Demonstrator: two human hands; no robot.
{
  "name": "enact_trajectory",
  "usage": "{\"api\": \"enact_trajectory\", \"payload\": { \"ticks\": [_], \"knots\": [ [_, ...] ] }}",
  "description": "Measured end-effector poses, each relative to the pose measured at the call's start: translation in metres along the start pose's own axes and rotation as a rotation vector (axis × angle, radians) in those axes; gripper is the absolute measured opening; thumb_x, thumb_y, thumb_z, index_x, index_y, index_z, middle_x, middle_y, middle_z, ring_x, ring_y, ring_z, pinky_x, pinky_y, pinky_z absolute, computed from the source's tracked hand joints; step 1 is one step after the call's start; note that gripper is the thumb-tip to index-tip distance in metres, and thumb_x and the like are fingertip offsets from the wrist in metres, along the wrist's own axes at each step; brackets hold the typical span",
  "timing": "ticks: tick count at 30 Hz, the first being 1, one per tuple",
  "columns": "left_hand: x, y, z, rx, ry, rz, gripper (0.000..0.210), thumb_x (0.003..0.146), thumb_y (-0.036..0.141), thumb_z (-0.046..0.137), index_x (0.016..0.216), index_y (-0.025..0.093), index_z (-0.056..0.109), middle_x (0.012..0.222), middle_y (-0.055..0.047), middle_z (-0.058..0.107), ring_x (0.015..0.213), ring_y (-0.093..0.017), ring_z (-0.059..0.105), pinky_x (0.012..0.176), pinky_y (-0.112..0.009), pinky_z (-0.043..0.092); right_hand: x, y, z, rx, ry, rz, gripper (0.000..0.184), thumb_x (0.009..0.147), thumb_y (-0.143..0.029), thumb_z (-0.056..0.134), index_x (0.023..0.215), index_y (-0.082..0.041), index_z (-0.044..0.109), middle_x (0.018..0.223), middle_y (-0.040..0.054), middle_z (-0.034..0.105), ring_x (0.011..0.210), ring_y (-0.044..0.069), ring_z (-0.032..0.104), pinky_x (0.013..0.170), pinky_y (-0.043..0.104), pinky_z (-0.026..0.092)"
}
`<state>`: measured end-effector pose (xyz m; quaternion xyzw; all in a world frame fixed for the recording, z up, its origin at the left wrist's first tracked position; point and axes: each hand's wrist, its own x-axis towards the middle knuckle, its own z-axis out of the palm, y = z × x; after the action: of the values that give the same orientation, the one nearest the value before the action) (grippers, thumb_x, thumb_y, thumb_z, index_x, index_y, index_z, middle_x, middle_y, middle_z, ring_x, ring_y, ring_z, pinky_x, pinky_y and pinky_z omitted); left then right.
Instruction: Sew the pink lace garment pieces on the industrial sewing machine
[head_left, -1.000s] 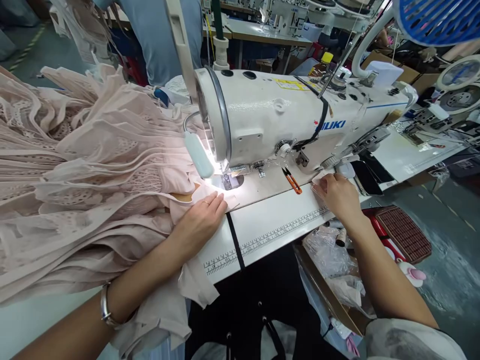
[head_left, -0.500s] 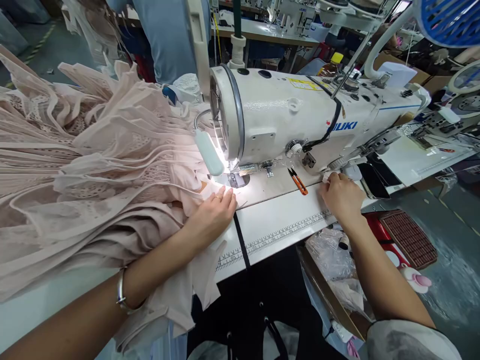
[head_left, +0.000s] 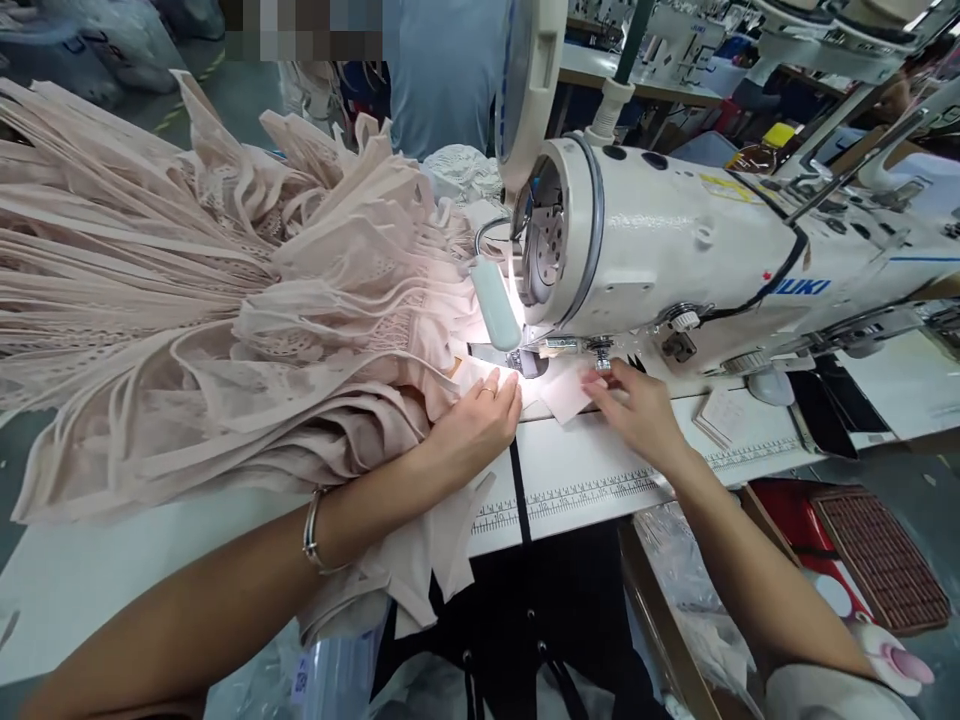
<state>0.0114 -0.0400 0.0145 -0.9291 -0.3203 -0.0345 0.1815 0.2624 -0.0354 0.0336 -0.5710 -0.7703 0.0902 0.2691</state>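
My left hand [head_left: 484,415] lies with fingers stretched out by the lit needle area, on the edge of the pale pink fabric [head_left: 337,370]. My right hand [head_left: 637,410] pinches a small white label [head_left: 566,393] just right of the presser foot. The white sewing machine [head_left: 645,240] stands over both hands, with a small pale green lamp [head_left: 496,303] at its needle end. Dark tips of the thread snips [head_left: 636,364] show behind my right hand; their handle is hidden. A small stack of white labels [head_left: 721,415] lies to the right.
Pleated garments with lace [head_left: 135,270] heap over the left of the table. A printed ruler [head_left: 600,492] runs along the front edge. Below it at right are an open carton [head_left: 667,610] and a red-brown woven mat [head_left: 881,555]. A person in blue [head_left: 446,80] stands behind.
My right hand has come left from the label stack to the needle area, with a white label in its fingers. My left hand stays by the needle. The head view has shifted left.
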Motion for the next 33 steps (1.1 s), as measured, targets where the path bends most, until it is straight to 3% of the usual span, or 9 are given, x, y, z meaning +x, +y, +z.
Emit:
{"api": "enact_trajectory", "payload": {
  "ticks": [3,5,9,13,19,22,25,27,33],
  "knots": [
    [-0.001,0.001,0.001,0.009,-0.001,-0.006,0.042,0.095,-0.001,0.04,0.134,-0.006,0.056,0.137,-0.026,0.061,0.128,-0.034,0.061,0.099,-0.041,0.052,0.019,-0.003,0.019,-0.262,-0.064,-0.097,0.023,0.095,-0.033,0.05,0.104,-0.019,0.067,0.105,0.0159,0.07,0.107,0.035,0.061,0.092,0.051,0.047],
    [0.0,0.001,0.0,0.014,-0.006,-0.009,0.041,0.096,0.001,0.039,0.133,-0.005,0.056,0.137,-0.025,0.062,0.127,-0.033,0.061,0.102,-0.042,0.051,0.022,-0.009,0.024,-0.364,-0.142,-0.175,0.025,0.095,-0.028,0.049,0.111,-0.018,0.064,0.108,0.0164,0.068,0.105,0.035,0.059,0.094,0.052,0.044],
    [0.002,0.003,-0.005,0.003,-0.017,-0.014,0.041,0.096,-0.002,0.035,0.13,-0.002,0.059,0.134,-0.023,0.064,0.125,-0.027,0.062,0.11,-0.039,0.046,0.017,-0.029,0.022,-0.476,-0.326,-0.296,0.018,0.088,-0.014,0.047,0.097,-0.016,0.062,0.096,0.0124,0.066,0.086,0.026,0.058,0.08,0.038,0.042],
    [0.003,0.005,-0.01,-0.031,-0.032,-0.04,0.045,0.093,-0.007,0.033,0.129,0.0,0.059,0.133,-0.019,0.065,0.124,-0.025,0.063,0.112,-0.038,0.046,0.021,-0.037,0.023,-0.554,-0.37,-0.265,0.019,0.088,-0.008,0.045,0.091,-0.017,0.061,0.09,0.0114,0.064,0.081,0.024,0.057,0.069,0.033,0.037],
    [0.005,-0.001,-0.002,-0.208,-0.016,-0.024,0.043,0.096,-0.003,0.031,0.129,-0.002,0.058,0.136,-0.023,0.063,0.128,-0.028,0.061,0.108,-0.04,0.051,0.036,-0.03,0.043,-0.209,-0.308,-0.064,0.012,0.094,-0.022,0.047,0.085,-0.021,0.056,0.076,0.0046,0.063,0.072,0.021,0.055,0.064,0.03,0.035],
    [0.003,-0.006,0.007,-0.362,0.065,-0.202,0.042,0.097,0.0,0.032,0.132,-0.001,0.056,0.137,-0.023,0.062,0.132,-0.028,0.058,0.11,-0.042,0.05,0.036,-0.028,0.05,0.019,-0.214,0.048,0.017,0.092,-0.027,0.052,0.075,-0.024,0.051,0.065,-0.0007,0.058,0.065,0.018,0.053,0.064,0.029,0.037],
    [0.001,-0.006,0.011,-0.578,0.144,-0.351,0.041,0.1,0.005,0.033,0.133,0.01,0.056,0.136,-0.014,0.066,0.127,-0.021,0.063,0.106,-0.037,0.054,0.035,-0.028,0.05,0.131,-0.2,0.089,0.017,0.09,-0.027,0.052,0.073,-0.024,0.051,0.065,-0.0006,0.06,0.064,0.018,0.055,0.064,0.029,0.039],
    [0.001,-0.002,0.009,-0.615,0.149,-0.264,0.042,0.099,0.004,0.033,0.133,0.012,0.057,0.138,-0.012,0.065,0.128,-0.019,0.063,0.106,-0.034,0.054,0.034,-0.028,0.048,0.163,-0.203,0.1,0.016,0.09,-0.026,0.05,0.075,-0.024,0.053,0.068,0.0001,0.063,0.064,0.018,0.056,0.064,0.03,0.041],
    [0.001,0.004,-0.003,-0.29,0.036,-0.039,0.048,0.089,-0.007,0.036,0.131,0.001,0.058,0.139,-0.021,0.062,0.136,-0.027,0.056,0.113,-0.042,0.048,0.035,-0.029,0.048,0.157,-0.181,0.102,0.017,0.089,-0.027,0.05,0.072,-0.024,0.052,0.066,-0.0007,0.06,0.062,0.017,0.054,0.062,0.029,0.04]
  ]
}}
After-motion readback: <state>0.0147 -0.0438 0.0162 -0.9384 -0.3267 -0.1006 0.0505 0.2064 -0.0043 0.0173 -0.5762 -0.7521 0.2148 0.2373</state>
